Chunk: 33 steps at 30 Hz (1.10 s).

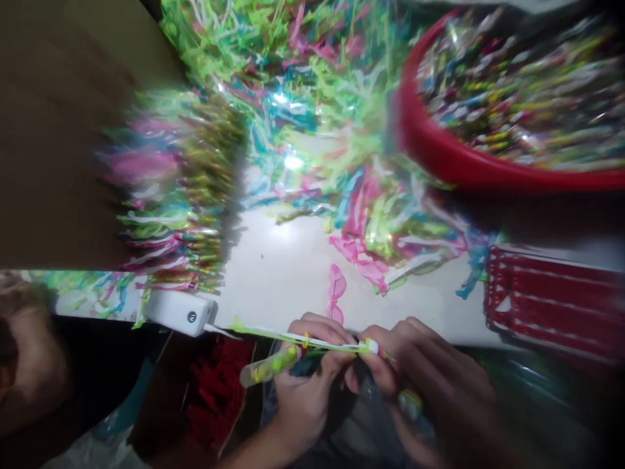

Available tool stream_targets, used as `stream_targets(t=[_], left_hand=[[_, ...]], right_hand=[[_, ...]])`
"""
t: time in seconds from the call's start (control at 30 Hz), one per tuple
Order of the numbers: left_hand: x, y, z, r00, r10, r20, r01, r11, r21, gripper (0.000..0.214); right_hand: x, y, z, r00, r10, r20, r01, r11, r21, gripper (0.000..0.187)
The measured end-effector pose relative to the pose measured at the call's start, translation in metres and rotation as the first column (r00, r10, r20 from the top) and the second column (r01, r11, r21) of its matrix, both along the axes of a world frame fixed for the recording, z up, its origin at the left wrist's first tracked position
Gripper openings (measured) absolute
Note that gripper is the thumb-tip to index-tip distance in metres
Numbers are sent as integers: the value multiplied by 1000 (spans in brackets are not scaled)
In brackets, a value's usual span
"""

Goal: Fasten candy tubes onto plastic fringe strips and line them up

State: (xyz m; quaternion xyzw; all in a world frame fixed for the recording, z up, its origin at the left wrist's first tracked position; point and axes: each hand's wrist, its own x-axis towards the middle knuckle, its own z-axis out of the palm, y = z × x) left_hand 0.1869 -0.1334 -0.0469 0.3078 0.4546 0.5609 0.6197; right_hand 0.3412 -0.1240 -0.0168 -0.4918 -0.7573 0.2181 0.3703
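The left hand (305, 407) and right hand (430, 397) grip a thin green-edged strip (303, 340) between their fingers, seemingly to keep it taut; a clear tube (268, 367) juts just past the left hand.

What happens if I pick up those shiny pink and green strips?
The shiny strips will probably feel very light and floppy, since they lie bent and curled on the white table. They look thin, so they might tear if pulled hard. Where they cross each other, several may come up together.
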Motion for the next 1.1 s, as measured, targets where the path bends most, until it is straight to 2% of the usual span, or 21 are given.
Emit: stream_targets(t=[0.1, 0.17, 0.2, 0.23, 0.27, 0.3, 0.37, 0.4, 0.43, 0.47, 0.53, 0.6, 0.67, 0.73, 0.77, 0.83, 0.87, 0.93, 0.97, 1.03, 1.1], left_hand=[[-17, -21, -15, 991, -129, -27, 125, 984, -127, 6], [-30, -30, -16, 950, -268, -160, 254, 962, -100, 11], [-37, -31, -13, 905, -338, -257, 340, 940, -38, 15], [-42, -29, -8, 844, -390, -368, 436, 899, 46, 19], [-47, -26, -2, 767, -414, -490, 534, 835, 132, 23], [-51, -22, 5, 683, -391, -617, 620, 758, 205, 25], [-56, -13, 20, 490, -233, -840, 728, 639, 248, 27], [-57, -9, 25, 386, -169, -907, 762, 613, 210, 31], [-58, -6, 29, 297, -156, -942, 781, 607, 145, 38], [-59, -5, 32, 237, -202, -950, 791, 608, 68, 47], [-61, -6, 31, 200, -412, -889, 801, 592, -94, 64], [-64, -10, 25, 252, -586, -770, 766, 607, -212, 63], [-68, -16, 15, 389, -658, -644, 667, 684, -295, 45], [-72, -22, 6, 602, -603, -523, 469, 797, -379, 25], [-74, -25, 1, 712, -542, -447, 370, 830, -418, 20], [-75, -29, -5, 884, -387, -261, 244, 859, -450, 18], [-75, -31, -7, 928, -334, -162, 235, 865, -443, 19], [-73, -34, -10, 947, -320, -22, 283, 866, -413, 21], [-73, -36, -11, 945, -326, 2, 298, 862, -409, 23], [-72, -37, -14, 939, -342, 17, 318, 852, -416, 25], [-72, -38, -17, 943, -330, 48, 322, 863, -389, 25]], right_hand=[[17, -4, -15, 998, 36, -46, -43, 985, -169, 12], [34, -4, -26, 1000, -8, 19, 12, 965, -263, 13], [44, -3, -31, 997, -8, 72, 28, 955, -295, 18], [54, -4, -35, 994, 24, 106, 11, 948, -317, 24], [62, -6, -38, 987, 91, 136, -39, 937, -346, 30], [69, -9, -39, 971, 169, 172, -94, 922, -376, 37], [75, -16, -38, 929, 301, 216, -187, 885, -427, 57], [75, -19, -36, 913, 343, 221, -219, 870, -442, 67], [72, -21, -34, 906, 368, 209, -246, 860, -448, 75], [68, -21, -31, 908, 378, 182, -266, 853, -449, 79], [58, -13, -25, 928, 363, 86, -285, 839, -464, 74], [46, 3, -22, 959, 285, -10, -256, 844, -471, 52], [35, 20, -24, 987, 159, -19, -151, 891, -428, 32], [25, 35, -31, 994, 62, 84, -33, 952, -304, 29], [20, 41, -36, 984, 31, 176, 12, 971, -239, 29], [12, 49, -48, 913, 49, 406, 32, 981, -189, 43], [9, 53, -54, 857, 98, 506, -2, 983, -186, 58], [6, 60, -66, 745, 232, 626, -140, 971, -193, 83], [6, 64, -71, 708, 289, 644, -226, 957, -181, 88], [10, 71, -77, 680, 337, 652, -339, 932, -128, 84], [15, 76, -77, 676, 342, 653, -351, 928, -122, 69]])
